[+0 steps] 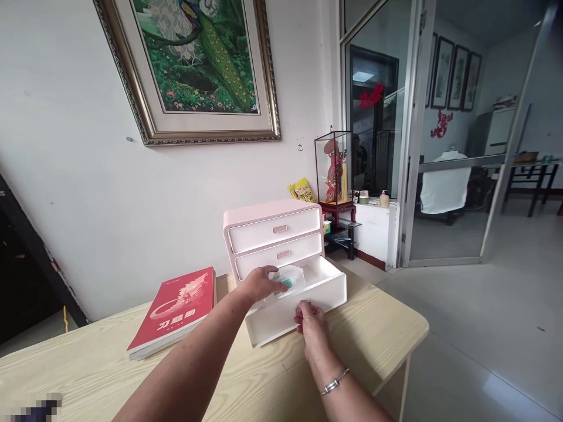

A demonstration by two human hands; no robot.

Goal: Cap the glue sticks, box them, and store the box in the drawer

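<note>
A pink and white desktop drawer unit [272,212] stands on the table with its bottom drawer [332,290] pulled out. Over the open drawer, my left hand [261,282] has its thumb and fingers closed around a clear plastic box [295,276] with something teal in it. The box is at the drawer's opening; whether it rests on the drawer floor I cannot tell. My right hand [312,328] is closed at the middle of the drawer's front, fingers curled where the handle would be hidden. The two upper drawers are closed.
A thick red book [185,305] lies left of the drawer unit on the pale wooden table [378,334]. The table's rounded right edge is close by. Behind stand a glass case with a figurine [334,170] and a yellow packet [302,190]. A framed peacock picture [206,126] hangs above.
</note>
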